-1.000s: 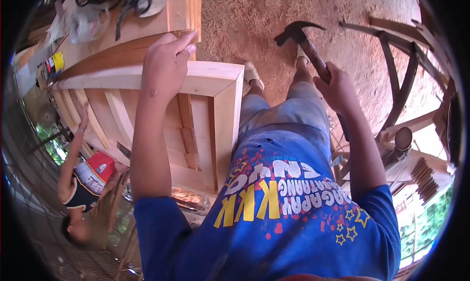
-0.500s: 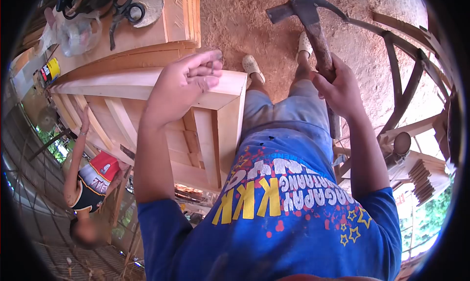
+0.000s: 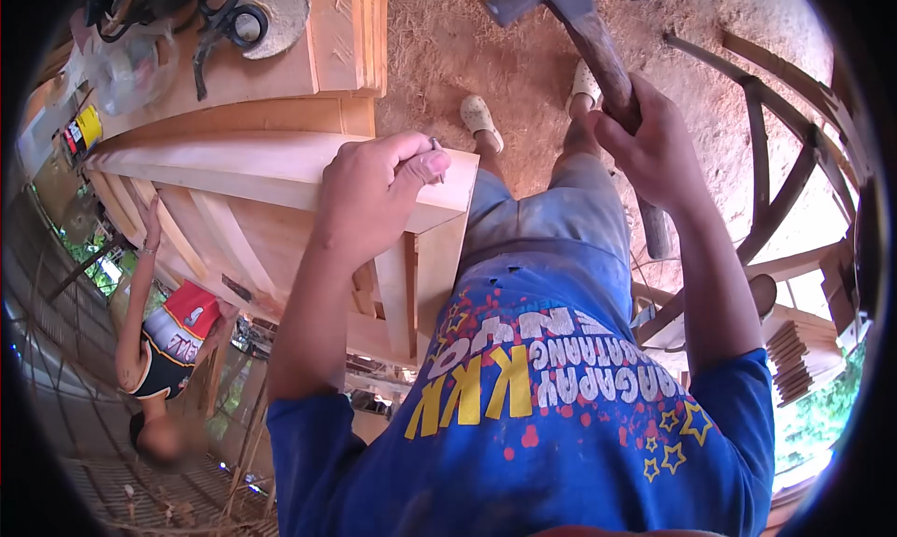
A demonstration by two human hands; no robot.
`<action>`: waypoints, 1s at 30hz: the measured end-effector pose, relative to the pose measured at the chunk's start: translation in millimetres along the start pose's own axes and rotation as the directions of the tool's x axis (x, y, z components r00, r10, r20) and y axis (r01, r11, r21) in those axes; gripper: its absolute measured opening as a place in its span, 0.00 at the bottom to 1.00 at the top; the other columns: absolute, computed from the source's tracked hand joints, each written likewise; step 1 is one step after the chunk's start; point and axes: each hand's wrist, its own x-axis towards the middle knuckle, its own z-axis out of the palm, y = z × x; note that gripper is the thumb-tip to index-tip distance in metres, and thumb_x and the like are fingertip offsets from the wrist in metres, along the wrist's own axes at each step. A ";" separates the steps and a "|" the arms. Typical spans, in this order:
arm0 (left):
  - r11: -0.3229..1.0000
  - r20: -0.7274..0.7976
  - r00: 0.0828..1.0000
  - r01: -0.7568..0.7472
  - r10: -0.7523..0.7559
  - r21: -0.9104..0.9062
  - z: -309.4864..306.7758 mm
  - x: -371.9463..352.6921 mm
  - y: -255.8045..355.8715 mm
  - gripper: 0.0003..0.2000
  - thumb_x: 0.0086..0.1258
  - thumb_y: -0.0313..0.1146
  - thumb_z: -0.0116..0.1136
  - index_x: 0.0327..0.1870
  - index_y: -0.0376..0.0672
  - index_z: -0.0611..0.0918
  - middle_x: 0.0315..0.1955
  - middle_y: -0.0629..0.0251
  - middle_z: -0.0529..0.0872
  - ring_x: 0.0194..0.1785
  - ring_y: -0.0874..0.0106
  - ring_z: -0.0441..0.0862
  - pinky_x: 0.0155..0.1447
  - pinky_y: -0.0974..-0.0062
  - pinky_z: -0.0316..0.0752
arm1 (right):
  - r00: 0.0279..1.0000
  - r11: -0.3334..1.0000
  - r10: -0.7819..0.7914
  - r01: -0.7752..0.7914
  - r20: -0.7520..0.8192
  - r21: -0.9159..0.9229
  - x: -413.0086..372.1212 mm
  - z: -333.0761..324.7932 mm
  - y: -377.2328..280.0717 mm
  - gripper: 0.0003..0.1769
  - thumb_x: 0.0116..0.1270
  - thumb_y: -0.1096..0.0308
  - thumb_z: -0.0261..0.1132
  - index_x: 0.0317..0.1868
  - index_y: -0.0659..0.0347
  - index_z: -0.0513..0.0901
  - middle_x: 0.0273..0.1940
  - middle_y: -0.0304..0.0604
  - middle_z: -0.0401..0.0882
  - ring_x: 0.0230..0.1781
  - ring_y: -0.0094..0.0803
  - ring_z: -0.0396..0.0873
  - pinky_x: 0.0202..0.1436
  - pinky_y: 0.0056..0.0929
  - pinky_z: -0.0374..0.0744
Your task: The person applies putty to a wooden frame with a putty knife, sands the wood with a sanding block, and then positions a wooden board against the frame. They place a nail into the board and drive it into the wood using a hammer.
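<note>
My left hand rests at the near corner of a pale wooden frame, thumb and fingers pinched around a small nail. The nail is mostly hidden by the fingers. My right hand grips a claw hammer by its worn wooden handle. Its dark metal head is raised over the ground beyond the frame, apart from the wood and the nail. Slats run across the frame's side below my left hand.
Scissors, a plastic bag and a yellow-labelled can lie on the wooden surface at upper left. Another person stands at left with a hand on the frame. Dark curved bars and stacked wood stand at right.
My left hand has moved right and down onto the frame's corner, its pinched fingers now in view. The hammer has shifted up and slightly left in my right hand.
</note>
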 end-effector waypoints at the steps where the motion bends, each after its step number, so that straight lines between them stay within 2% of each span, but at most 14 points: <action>1: 1.000 0.007 1.000 -0.009 0.009 0.009 -0.6 0.2 -1.6 0.16 0.79 0.42 0.64 0.42 0.34 0.88 0.29 0.63 0.88 0.34 0.78 0.81 0.43 0.73 0.76 | 1.000 1.000 0.019 -0.019 0.016 0.010 -0.8 1.4 0.4 0.14 0.69 0.64 0.71 0.40 0.67 0.77 0.24 0.45 0.73 0.25 0.33 0.71 0.33 0.38 0.72; 8: 0.996 0.017 0.997 -0.070 0.069 0.063 -2.5 1.8 -0.4 0.17 0.79 0.43 0.65 0.39 0.35 0.88 0.26 0.60 0.86 0.31 0.77 0.79 0.40 0.72 0.75 | 0.985 0.996 0.079 -0.074 0.151 -0.041 -5.3 9.1 0.6 0.14 0.68 0.65 0.72 0.40 0.68 0.78 0.23 0.50 0.75 0.22 0.40 0.74 0.32 0.42 0.73; 11: 0.995 0.036 0.997 -0.068 0.065 0.071 -2.3 2.3 -2.0 0.17 0.79 0.43 0.65 0.39 0.34 0.89 0.27 0.60 0.88 0.31 0.76 0.80 0.40 0.73 0.75 | 0.982 0.998 0.056 -0.050 0.183 -0.035 -6.4 7.9 -3.7 0.15 0.68 0.65 0.72 0.39 0.67 0.77 0.23 0.51 0.76 0.22 0.42 0.75 0.32 0.43 0.74; 14: 0.992 0.012 0.992 -0.127 0.127 0.018 0.2 2.5 -6.3 0.17 0.78 0.43 0.65 0.39 0.34 0.89 0.28 0.59 0.89 0.31 0.75 0.82 0.40 0.73 0.76 | 0.986 0.998 -0.004 0.014 0.169 -0.054 -5.4 7.2 -4.7 0.15 0.68 0.66 0.72 0.38 0.67 0.76 0.23 0.52 0.76 0.22 0.43 0.75 0.32 0.42 0.74; 17: 0.988 0.007 0.988 -0.155 0.155 0.018 0.6 3.4 -8.1 0.18 0.78 0.44 0.65 0.39 0.33 0.89 0.29 0.58 0.90 0.32 0.75 0.84 0.40 0.72 0.77 | 0.982 1.000 0.018 -0.017 0.188 -0.006 -5.0 1.1 -14.3 0.15 0.68 0.67 0.72 0.36 0.67 0.74 0.23 0.52 0.76 0.21 0.41 0.74 0.31 0.41 0.74; 20: 0.987 -0.003 0.987 -0.159 0.160 0.027 0.6 2.5 -7.3 0.17 0.78 0.43 0.66 0.40 0.34 0.89 0.30 0.56 0.90 0.32 0.71 0.86 0.40 0.71 0.77 | 0.985 0.996 -0.022 0.036 0.169 -0.081 -2.5 -8.2 -21.6 0.13 0.69 0.68 0.72 0.39 0.67 0.77 0.22 0.46 0.75 0.22 0.33 0.74 0.29 0.37 0.73; 23: 0.978 0.007 0.981 -0.195 0.195 0.072 -2.5 3.5 -6.8 0.16 0.77 0.43 0.66 0.40 0.34 0.89 0.30 0.54 0.90 0.32 0.66 0.87 0.40 0.70 0.78 | 0.995 0.997 -0.018 0.026 0.103 -0.079 5.3 -21.2 -39.0 0.13 0.68 0.67 0.74 0.44 0.66 0.81 0.23 0.40 0.75 0.23 0.25 0.73 0.30 0.35 0.72; 24: 0.979 0.000 0.981 -0.192 0.193 0.071 -1.9 3.0 -7.2 0.16 0.77 0.43 0.66 0.39 0.34 0.89 0.29 0.54 0.89 0.32 0.66 0.87 0.40 0.70 0.78 | 0.999 0.999 -0.031 0.032 0.034 -0.018 8.4 -20.5 -36.6 0.14 0.69 0.66 0.74 0.49 0.65 0.83 0.24 0.38 0.75 0.25 0.22 0.72 0.30 0.32 0.72; 25: 0.979 -0.007 0.982 -0.190 0.191 0.071 -1.1 2.9 -7.4 0.16 0.77 0.43 0.67 0.39 0.34 0.89 0.29 0.54 0.89 0.32 0.65 0.87 0.40 0.69 0.78 | 0.997 0.992 -0.077 0.078 -0.014 0.096 11.6 -19.0 -38.0 0.11 0.71 0.67 0.74 0.44 0.63 0.81 0.27 0.29 0.71 0.28 0.15 0.65 0.31 0.22 0.67; 27: 0.981 -0.014 0.983 -0.183 0.184 0.070 -1.0 2.8 -5.9 0.16 0.76 0.43 0.67 0.39 0.34 0.89 0.29 0.54 0.89 0.32 0.64 0.88 0.40 0.69 0.78 | 0.987 0.991 -0.132 0.132 -0.087 -0.007 15.2 -24.8 -45.7 0.11 0.71 0.68 0.73 0.46 0.64 0.82 0.30 0.31 0.74 0.30 0.16 0.68 0.33 0.23 0.70; 29: 0.983 -0.013 0.985 -0.171 0.173 0.067 -2.6 1.7 -3.8 0.16 0.75 0.43 0.68 0.40 0.35 0.89 0.30 0.53 0.90 0.33 0.64 0.89 0.40 0.69 0.78 | 0.985 0.974 -0.164 0.153 -0.056 -0.165 17.0 -26.5 -45.0 0.11 0.71 0.68 0.73 0.47 0.64 0.82 0.29 0.31 0.75 0.29 0.18 0.70 0.32 0.26 0.71; 30: 0.984 -0.023 0.985 -0.171 0.172 0.057 -2.1 1.0 -4.2 0.15 0.75 0.45 0.68 0.40 0.39 0.90 0.30 0.54 0.90 0.34 0.60 0.88 0.40 0.65 0.78 | 0.984 0.957 -0.176 0.161 -0.040 -0.241 16.9 -28.1 -43.4 0.11 0.70 0.68 0.72 0.47 0.65 0.82 0.29 0.31 0.76 0.28 0.19 0.70 0.32 0.27 0.72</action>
